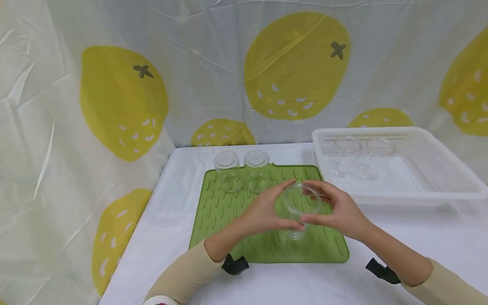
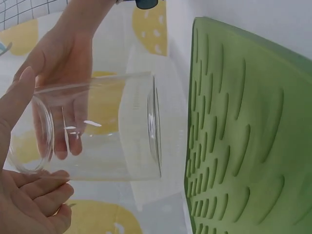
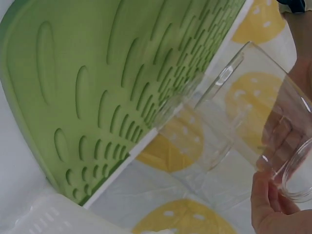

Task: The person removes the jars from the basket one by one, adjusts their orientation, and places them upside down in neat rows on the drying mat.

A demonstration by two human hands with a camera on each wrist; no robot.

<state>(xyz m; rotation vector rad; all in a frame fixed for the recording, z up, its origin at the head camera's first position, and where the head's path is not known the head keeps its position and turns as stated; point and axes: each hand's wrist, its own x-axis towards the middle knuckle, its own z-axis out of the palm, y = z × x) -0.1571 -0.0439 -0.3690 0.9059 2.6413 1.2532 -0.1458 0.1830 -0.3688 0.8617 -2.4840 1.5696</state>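
A clear, straight-sided cup [image 1: 301, 207] is held above the green ridged mat [image 1: 244, 224], between both hands. My left hand [image 1: 263, 212] grips it from the left, thumb and fingers around the end nearer the camera. On its other side my right hand [image 1: 335, 207] grips it with thumb and curled fingers. In the left wrist view, the cup [image 2: 107, 126] shows see-through walls, its far end toward the mat [image 2: 243, 131] and apart from it. The right wrist view has the cup [image 3: 253, 112] slanting across, with right fingers [image 3: 265, 200] at its near end.
Two similar clear cups, a left one [image 1: 227, 171] and a right one [image 1: 257, 171], stand side by side at the mat's back left. A white perforated basket [image 1: 450, 195] at right contains more clear cups [image 1: 380, 147]. A lemon-print curtain [image 1: 213, 76] hangs behind the white-covered table [image 1: 160, 220].
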